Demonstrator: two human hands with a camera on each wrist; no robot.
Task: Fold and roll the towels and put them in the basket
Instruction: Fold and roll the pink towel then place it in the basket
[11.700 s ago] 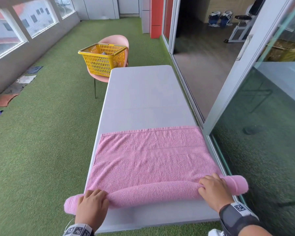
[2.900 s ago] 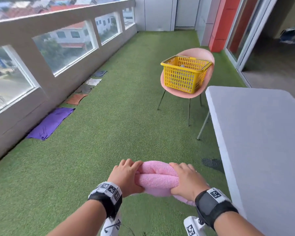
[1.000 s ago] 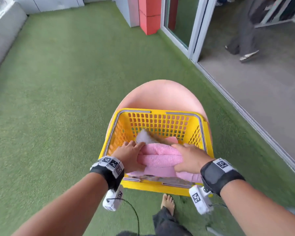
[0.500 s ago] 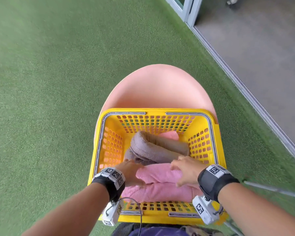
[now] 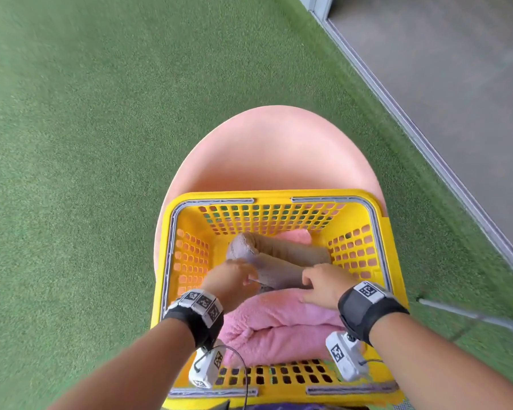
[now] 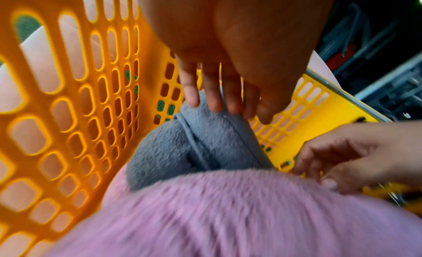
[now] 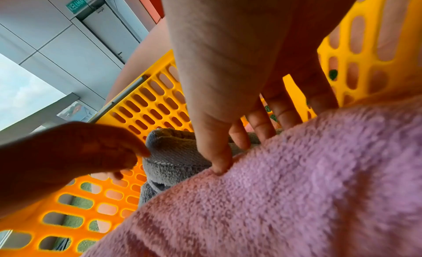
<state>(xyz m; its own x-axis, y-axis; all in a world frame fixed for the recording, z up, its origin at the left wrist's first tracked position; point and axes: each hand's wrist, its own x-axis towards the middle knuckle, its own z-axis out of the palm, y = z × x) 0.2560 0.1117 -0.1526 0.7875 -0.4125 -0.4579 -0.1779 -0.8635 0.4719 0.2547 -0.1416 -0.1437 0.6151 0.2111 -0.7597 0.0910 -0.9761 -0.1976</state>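
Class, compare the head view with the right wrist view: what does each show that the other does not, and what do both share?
Only the head view shows the pink round chair under the basket, the green artificial turf and both wristbands. Only the right wrist view shows a green KELUAR sign over a grey door. Both show the yellow perforated plastic basket, the rolled pink towel, the grey rolled towel, the left hand and the right hand.

Pink roll (image 5: 282, 329) and grey roll (image 5: 276, 261) fill the basket (image 5: 379, 261) floor; open above
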